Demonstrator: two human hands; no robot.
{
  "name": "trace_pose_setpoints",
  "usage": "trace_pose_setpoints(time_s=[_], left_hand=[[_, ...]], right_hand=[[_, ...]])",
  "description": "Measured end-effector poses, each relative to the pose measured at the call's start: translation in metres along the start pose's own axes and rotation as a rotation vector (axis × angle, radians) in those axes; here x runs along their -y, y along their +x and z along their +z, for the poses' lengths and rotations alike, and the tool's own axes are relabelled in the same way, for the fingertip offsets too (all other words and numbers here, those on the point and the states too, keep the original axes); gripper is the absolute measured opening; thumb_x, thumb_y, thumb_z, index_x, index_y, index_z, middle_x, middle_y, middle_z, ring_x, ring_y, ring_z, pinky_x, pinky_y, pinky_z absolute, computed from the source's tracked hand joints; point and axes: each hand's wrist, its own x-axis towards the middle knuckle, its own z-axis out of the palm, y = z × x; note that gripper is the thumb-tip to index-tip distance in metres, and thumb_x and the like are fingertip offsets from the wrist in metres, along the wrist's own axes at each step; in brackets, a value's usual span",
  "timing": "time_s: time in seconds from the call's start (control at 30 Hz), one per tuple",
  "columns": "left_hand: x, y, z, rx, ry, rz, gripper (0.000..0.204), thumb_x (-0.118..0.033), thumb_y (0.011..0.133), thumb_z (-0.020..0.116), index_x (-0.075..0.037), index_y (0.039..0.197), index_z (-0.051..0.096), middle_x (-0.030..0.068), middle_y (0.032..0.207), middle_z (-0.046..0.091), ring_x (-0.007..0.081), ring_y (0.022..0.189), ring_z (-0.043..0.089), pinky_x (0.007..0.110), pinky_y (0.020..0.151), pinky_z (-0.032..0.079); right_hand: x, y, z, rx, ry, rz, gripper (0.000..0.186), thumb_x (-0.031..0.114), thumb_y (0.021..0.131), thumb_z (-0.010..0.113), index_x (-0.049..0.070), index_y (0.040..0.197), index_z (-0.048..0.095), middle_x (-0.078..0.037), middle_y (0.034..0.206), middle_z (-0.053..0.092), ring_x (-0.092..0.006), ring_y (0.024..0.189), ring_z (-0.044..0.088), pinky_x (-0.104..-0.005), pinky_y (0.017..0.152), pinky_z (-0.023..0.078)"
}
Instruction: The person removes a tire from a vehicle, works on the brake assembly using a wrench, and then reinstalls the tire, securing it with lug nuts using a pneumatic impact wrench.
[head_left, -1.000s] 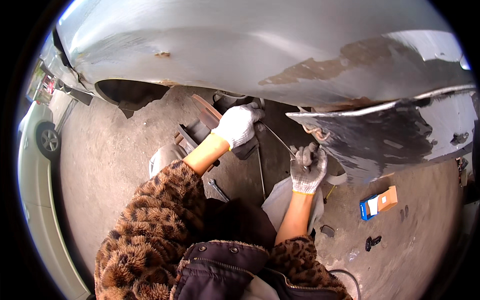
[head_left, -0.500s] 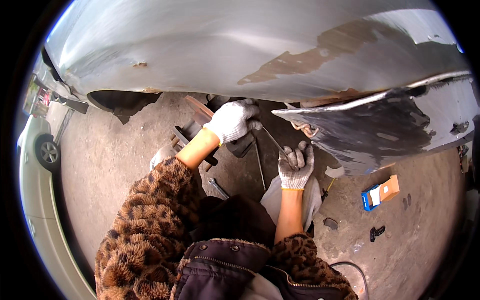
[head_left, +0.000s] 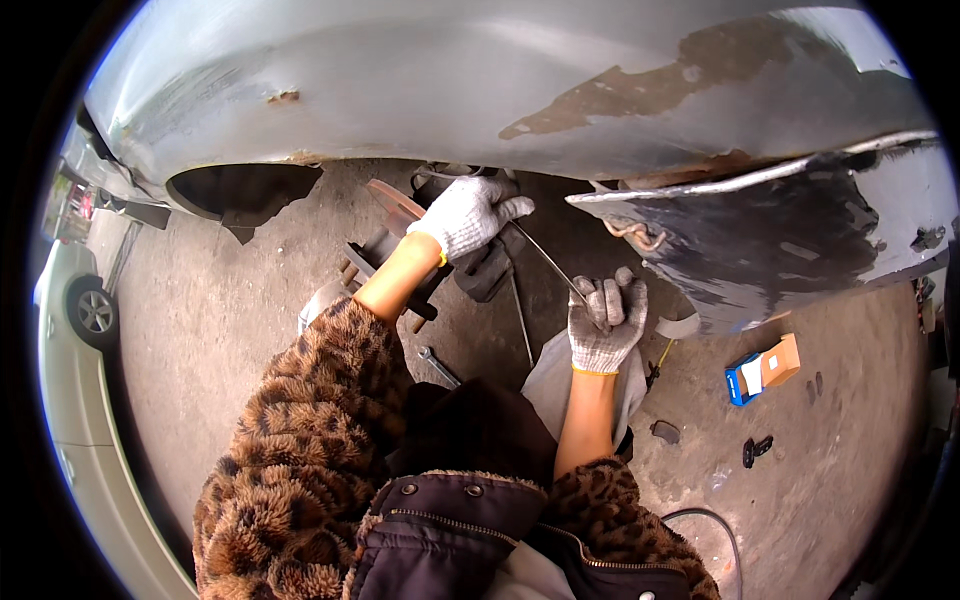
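Note:
My left hand (head_left: pixel 470 215), in a white knit glove, is curled against the brake assembly below the grey car body (head_left: pixel 400 90); what lies inside its fingers is hidden. A thin metal rod (head_left: pixel 548 257) slants from beneath it down to my right hand (head_left: pixel 605 315), whose greyed glove is closed around the rod's lower end. A rusty brake disc (head_left: pixel 385 197) and dark metal parts (head_left: pixel 480 280) sit beside and below my left hand. A detached painted panel (head_left: pixel 760 230) with a pale hook-like piece (head_left: pixel 640 235) hangs just above my right hand.
A wrench (head_left: pixel 440 365) lies on the concrete floor (head_left: pixel 200 350) below my left arm. At the right lie an open blue-and-brown box (head_left: pixel 760 370), a pad (head_left: pixel 665 432), small black parts (head_left: pixel 757 450) and a hose (head_left: pixel 715 520). A pale car (head_left: pixel 75 390) stands along the left.
The view has shifted slightly with my head. My left hand's fingers have shifted a little at the upper end of the rod; my right hand keeps its grip on it.

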Motion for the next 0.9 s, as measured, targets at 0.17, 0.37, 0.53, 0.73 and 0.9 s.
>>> trace_pose_setpoints(time_s=[0.17, 0.37, 0.53, 0.73, 0.9], left_hand=[[-0.003, 0.005, -0.009, 0.121, -0.043, -0.186, 0.052, -0.048, 0.087, 0.055, 0.002, 0.084, 0.064, 0.0215, 0.069, 0.060, 0.0342, 0.070, 0.060, 0.040, 0.069, 0.045], [-0.013, 0.007, -0.018, 0.170, 0.003, -0.219, 0.063, -0.057, 0.086, 0.050, 0.004, 0.087, 0.065, 0.0228, 0.067, 0.059, 0.0338, 0.070, 0.060, 0.041, 0.070, 0.045], [-0.014, 0.003, -0.019, 0.160, 0.021, -0.217, 0.061, -0.056, 0.086, 0.052, 0.003, 0.090, 0.066, 0.0226, 0.070, 0.060, 0.0339, 0.072, 0.061, 0.041, 0.070, 0.046], [-0.003, 0.000, -0.019, 0.111, 0.022, -0.077, 0.046, -0.045, 0.086, 0.057, -0.001, 0.095, 0.066, 0.0199, 0.079, 0.065, 0.0305, 0.077, 0.063, 0.037, 0.073, 0.047], [0.003, 0.000, -0.015, 0.083, 0.031, 0.019, 0.034, -0.035, 0.086, 0.061, -0.003, 0.093, 0.067, 0.0183, 0.078, 0.065, 0.0300, 0.074, 0.063, 0.037, 0.070, 0.048]], right_hand=[[-0.004, -0.007, -0.008, -0.082, 0.088, 0.005, 0.033, 0.023, 0.099, 0.032, -0.002, 0.095, 0.053, 0.004, 0.042, 0.028, -0.0080, 0.036, 0.023, -0.0323, 0.085, 0.039], [-0.009, -0.015, -0.023, -0.172, 0.087, 0.075, 0.034, 0.025, 0.099, 0.032, -0.001, 0.096, 0.053, 0.007, 0.037, 0.025, -0.0070, 0.038, 0.023, -0.0288, 0.075, 0.042], [-0.008, -0.011, -0.035, -0.305, 0.096, 0.090, 0.037, 0.026, 0.097, 0.037, -0.003, 0.097, 0.059, 0.006, 0.039, 0.024, -0.0083, 0.039, 0.022, -0.0299, 0.071, 0.041], [-0.003, -0.001, -0.050, -0.044, 0.109, 0.080, 0.040, 0.030, 0.098, 0.034, -0.001, 0.103, 0.058, 0.007, 0.040, 0.028, -0.0081, 0.045, 0.029, -0.0306, 0.071, 0.039], [-0.003, 0.000, -0.053, -0.236, 0.096, 0.078, 0.037, 0.030, 0.098, 0.034, 0.000, 0.102, 0.056, 0.007, 0.041, 0.027, -0.0081, 0.045, 0.028, -0.0306, 0.070, 0.039]])
